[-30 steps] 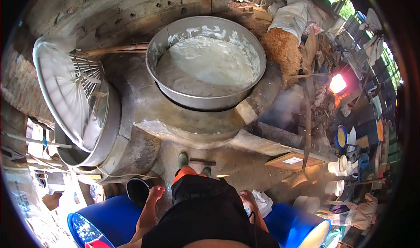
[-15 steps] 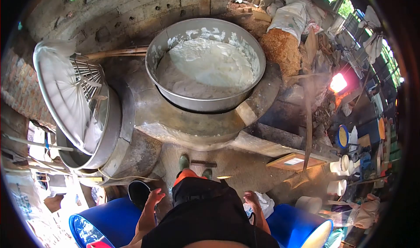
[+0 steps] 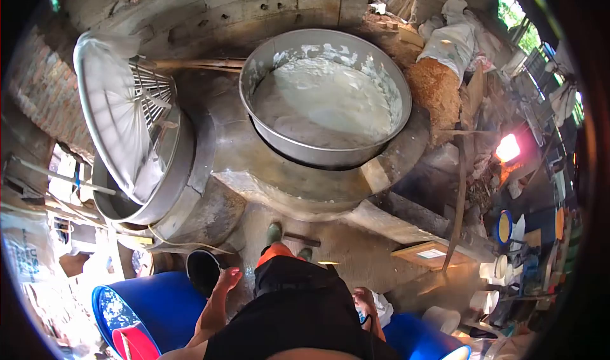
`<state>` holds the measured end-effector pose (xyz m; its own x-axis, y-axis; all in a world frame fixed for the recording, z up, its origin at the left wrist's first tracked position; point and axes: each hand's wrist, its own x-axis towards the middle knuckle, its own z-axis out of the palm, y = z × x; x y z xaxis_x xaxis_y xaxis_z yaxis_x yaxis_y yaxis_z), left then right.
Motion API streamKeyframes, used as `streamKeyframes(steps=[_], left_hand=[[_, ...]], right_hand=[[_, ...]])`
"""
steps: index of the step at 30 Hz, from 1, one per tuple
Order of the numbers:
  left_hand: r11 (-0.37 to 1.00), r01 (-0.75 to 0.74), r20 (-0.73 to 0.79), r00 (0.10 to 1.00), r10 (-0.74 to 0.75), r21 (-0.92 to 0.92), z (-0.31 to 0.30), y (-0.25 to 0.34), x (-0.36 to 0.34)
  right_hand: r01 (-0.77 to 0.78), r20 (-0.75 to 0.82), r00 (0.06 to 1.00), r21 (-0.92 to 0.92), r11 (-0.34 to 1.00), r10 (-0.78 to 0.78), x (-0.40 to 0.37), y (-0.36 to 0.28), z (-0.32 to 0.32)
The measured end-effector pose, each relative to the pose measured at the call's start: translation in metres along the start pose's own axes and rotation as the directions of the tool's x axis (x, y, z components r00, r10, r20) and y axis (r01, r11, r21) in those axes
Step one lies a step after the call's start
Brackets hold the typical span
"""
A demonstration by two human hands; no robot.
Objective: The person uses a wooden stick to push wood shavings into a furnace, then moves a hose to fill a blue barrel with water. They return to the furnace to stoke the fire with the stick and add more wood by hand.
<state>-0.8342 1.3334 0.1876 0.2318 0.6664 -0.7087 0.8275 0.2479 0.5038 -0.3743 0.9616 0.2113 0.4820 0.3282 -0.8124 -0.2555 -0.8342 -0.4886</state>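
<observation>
My left hand (image 3: 229, 277) hangs at my left side, next to a black bucket (image 3: 203, 272); its fingers are loosely apart and I see nothing in them. On the other side, my right hand (image 3: 364, 298) hangs by my hip with loosely bent fingers, near a white bag (image 3: 383, 310). It seems to hold nothing, though the fingertips are partly hidden. Ahead of me a wide metal pan (image 3: 289, 145) of whitish, frothy liquid (image 3: 330, 103) sits on a raised hearth (image 3: 273, 185), out of reach of both hands.
At left, a cloth-covered strainer (image 3: 109, 115) leans in a metal vat (image 3: 184, 150). Blue barrels (image 3: 155, 306) flank me, a red scoop-like thing (image 3: 135, 342) in the left one. A fire glows (image 3: 508, 148) at right, near sawdust (image 3: 435, 93) and a long wooden stick (image 3: 459, 207).
The view has shifted, so the pan and strainer sit farther right. My left hand has swung slightly beside the bucket; the fingers of my right hand look more curled.
</observation>
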Motion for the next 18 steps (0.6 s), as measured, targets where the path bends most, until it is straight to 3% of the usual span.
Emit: streamKeyframes(steps=[4,7,9,10,11,13,15,16,17,18], left_hand=[[0.997,0.017,0.024,1.0,-0.019,0.073,-0.005,0.017,-0.014],[0.965,-0.047,-0.007,0.999,0.05,0.259,-0.003,0.014,-0.012],[0.963,-0.089,-0.001,0.996,0.092,0.253,0.001,0.007,-0.004],[0.981,-0.011,0.016,1.0,0.008,0.195,0.001,0.006,-0.002],[0.988,0.072,0.036,0.996,-0.078,0.136,0.001,0.004,0.0],[0.983,0.035,0.014,0.999,-0.038,0.18,0.002,0.003,0.008],[0.976,0.004,-0.01,1.0,-0.002,0.22,0.001,0.002,0.009],[0.964,-0.085,-0.056,0.993,0.102,0.252,0.001,0.004,0.009],[0.942,-0.171,-0.098,0.974,0.206,0.288,-0.001,0.011,0.006],[0.942,-0.172,-0.097,0.973,0.207,0.288,-0.003,0.017,0.004]], right_hand=[[-0.024,-0.032,0.999,0.128,0.991,0.028,-0.009,-0.006,0.002],[-0.013,-0.051,0.999,0.04,0.999,0.015,-0.026,-0.033,0.001],[-0.013,-0.049,0.999,0.116,0.993,0.018,-0.045,-0.05,0.0],[-0.016,-0.058,0.998,0.126,0.992,0.024,-0.046,-0.047,0.0],[-0.026,-0.02,0.999,0.194,0.981,0.03,-0.045,-0.044,-0.002],[-0.038,0.017,0.999,0.263,0.964,0.035,-0.035,-0.034,-0.005],[-0.202,0.144,0.979,0.547,0.812,0.147,-0.015,-0.012,-0.005],[-0.202,0.143,0.979,0.549,0.811,0.147,-0.017,-0.01,-0.003],[-0.122,0.069,0.992,0.435,0.892,0.102,-0.023,-0.012,0.0],[-0.045,0.002,0.999,0.305,0.951,0.046,-0.028,-0.014,0.003]])
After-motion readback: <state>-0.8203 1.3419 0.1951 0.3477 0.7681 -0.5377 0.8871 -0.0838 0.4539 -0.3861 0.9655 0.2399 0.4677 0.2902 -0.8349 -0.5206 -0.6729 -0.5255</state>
